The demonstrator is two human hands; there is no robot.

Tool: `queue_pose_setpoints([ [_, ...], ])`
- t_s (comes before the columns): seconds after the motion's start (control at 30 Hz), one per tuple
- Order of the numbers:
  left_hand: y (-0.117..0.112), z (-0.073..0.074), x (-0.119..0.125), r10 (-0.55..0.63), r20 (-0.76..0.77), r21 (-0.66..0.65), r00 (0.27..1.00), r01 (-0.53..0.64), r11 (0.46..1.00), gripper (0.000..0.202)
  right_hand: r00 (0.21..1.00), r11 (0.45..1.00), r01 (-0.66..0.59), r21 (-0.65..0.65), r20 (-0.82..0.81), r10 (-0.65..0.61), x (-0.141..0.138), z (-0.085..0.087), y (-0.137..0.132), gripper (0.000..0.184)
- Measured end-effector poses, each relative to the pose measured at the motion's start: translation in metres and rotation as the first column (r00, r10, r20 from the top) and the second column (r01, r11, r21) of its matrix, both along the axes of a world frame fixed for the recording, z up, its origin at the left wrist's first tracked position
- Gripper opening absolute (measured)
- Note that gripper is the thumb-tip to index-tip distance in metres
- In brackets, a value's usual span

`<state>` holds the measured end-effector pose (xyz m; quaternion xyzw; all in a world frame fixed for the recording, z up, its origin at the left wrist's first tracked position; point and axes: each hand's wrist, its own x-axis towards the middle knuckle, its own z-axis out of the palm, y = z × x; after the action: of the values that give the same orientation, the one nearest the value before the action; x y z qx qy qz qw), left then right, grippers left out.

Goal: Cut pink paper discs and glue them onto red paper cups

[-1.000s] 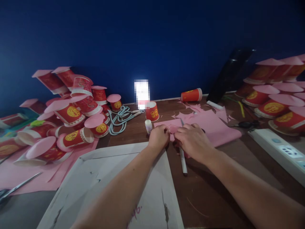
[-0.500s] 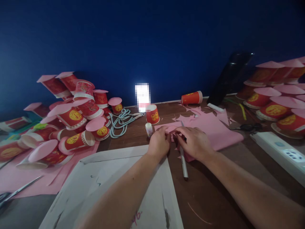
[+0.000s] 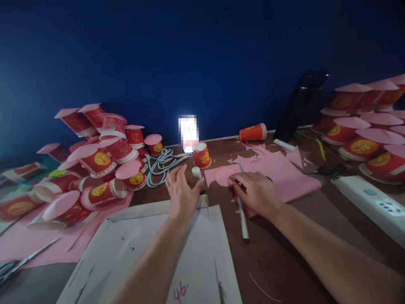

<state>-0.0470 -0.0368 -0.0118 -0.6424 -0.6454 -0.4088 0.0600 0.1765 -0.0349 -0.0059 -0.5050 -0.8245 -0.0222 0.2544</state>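
My left hand (image 3: 182,192) is open, thumb and fingers spread, above the far edge of a white board (image 3: 148,249). Just beyond its thumb stands a small white-capped glue stick (image 3: 196,172), with the gap between them hard to judge. My right hand (image 3: 259,191) has its thumb and forefinger closed at the near right edge of a pink paper disc (image 3: 222,175). Under that hand lies a slim silver pen-like tool (image 3: 243,223). Behind the glue stick a red paper cup (image 3: 202,156) stands upside down.
Pink-topped red cups (image 3: 101,160) crowd the left, near scissors (image 3: 30,257) and a coiled cable (image 3: 161,164). At right are pink paper (image 3: 284,173), a power strip (image 3: 370,207), a black bottle (image 3: 300,105) and more topped cups (image 3: 363,143). Stacked cups (image 3: 253,132) lie at the back.
My left hand has let go of the pink paper disc, moved left and spread its fingers. The disc now lies flat in sight, my right fingers still at its edge. The view has shifted slightly.
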Motion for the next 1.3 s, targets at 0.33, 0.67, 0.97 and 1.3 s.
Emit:
queue_pose_setpoints([
  [0.33,-0.012,0.010,0.020,-0.288,-0.118,0.082,0.950,0.298,0.951,0.028,0.691,0.906,-0.313,-0.285,-0.723,0.012,-0.005,0.008,-0.012,0.026],
  [0.67,-0.012,0.009,0.023,-0.450,-0.193,0.017,0.872,0.462,0.887,0.023,0.434,0.548,-0.658,-0.516,-0.855,-0.284,-0.016,0.019,-0.018,0.041],
  [0.97,-0.011,0.006,0.024,-0.469,-0.201,0.017,0.860,0.481,0.876,0.024,0.504,0.535,-0.597,-0.597,-0.799,-0.328,-0.012,0.015,-0.017,0.040],
  [1.3,-0.007,0.002,0.021,-0.555,-0.252,0.003,0.793,0.575,0.818,0.035,0.622,0.672,-0.478,-0.566,-0.758,-0.196,-0.007,0.013,-0.014,0.030],
])
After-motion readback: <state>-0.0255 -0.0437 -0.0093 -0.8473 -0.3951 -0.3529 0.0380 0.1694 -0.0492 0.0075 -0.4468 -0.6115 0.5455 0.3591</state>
